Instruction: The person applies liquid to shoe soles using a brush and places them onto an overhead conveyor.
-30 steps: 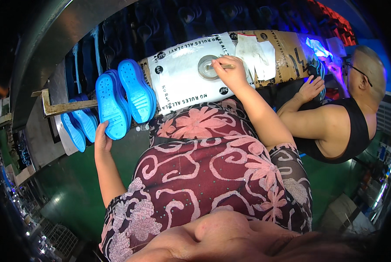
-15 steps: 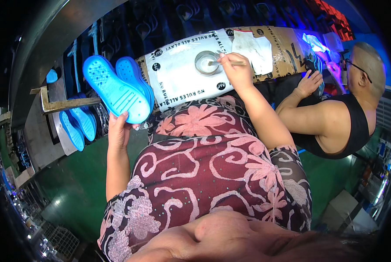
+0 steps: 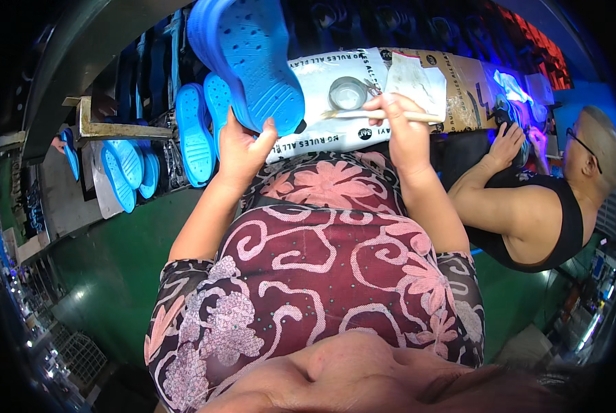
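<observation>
My left hand [image 3: 246, 151] is closed on the lower end of a blue foam shoe sole [image 3: 263, 76], held up and tilted, its face dotted with small holes. The thumb lies on the near edge; the other fingers are mostly hidden behind the sole. A thin brush [image 3: 352, 115] with a pale handle is pinched in my right hand [image 3: 405, 131], its bristles pointing left toward the sole but apart from it. Just beyond the brush stands a clear round jar [image 3: 348, 93] with whitish contents, on a white-wrapped board [image 3: 315, 131].
Left of my forearm lie a ridged blue sole [image 3: 196, 138] and another sole [image 3: 215, 103]. Further left, more blue soles [image 3: 125, 172] rest near a metal bracket [image 3: 125, 129]. A stained white sheet [image 3: 418, 82] lies right of the jar. A co-worker [image 3: 528, 199] sits at the right.
The brush has come out of the jar and now lies level in front of it. My left hand has moved right and up with a holed sole; a ridged sole now rests at the left.
</observation>
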Demonstrator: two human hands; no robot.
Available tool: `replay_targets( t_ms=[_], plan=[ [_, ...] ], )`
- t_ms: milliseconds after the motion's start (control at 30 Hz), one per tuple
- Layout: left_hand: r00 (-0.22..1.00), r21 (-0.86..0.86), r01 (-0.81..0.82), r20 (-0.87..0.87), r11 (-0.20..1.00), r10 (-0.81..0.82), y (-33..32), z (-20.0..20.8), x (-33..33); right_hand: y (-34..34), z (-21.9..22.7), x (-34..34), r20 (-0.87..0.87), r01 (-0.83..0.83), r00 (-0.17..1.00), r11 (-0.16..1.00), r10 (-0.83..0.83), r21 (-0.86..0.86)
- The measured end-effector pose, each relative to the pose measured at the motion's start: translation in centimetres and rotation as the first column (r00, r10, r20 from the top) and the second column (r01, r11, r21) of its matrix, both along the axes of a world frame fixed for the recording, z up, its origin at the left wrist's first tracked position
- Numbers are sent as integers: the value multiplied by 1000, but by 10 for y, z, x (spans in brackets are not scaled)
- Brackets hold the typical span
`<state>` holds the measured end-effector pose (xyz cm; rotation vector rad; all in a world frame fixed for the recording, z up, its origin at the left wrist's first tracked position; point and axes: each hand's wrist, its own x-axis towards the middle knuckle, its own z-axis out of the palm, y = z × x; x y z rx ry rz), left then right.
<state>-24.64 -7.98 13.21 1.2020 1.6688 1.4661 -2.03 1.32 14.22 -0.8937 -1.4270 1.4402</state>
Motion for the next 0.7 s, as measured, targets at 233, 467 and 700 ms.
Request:
replay_targets(
  t_ms=[233,467,700],
  plan=[
    [982,67,63,-182,996,-50,2,-1,4,-3,7,-20,206,-141,977,874,48,464],
    [942,121,111,-330,986,-66,3,-6,4,2,-5,-19,252,-177,965,880,69,440],
    [922,101,145,-373,984,-98,1,-12,1,2,-4,-7,260,-157,963,940,76,303]
  ],
)
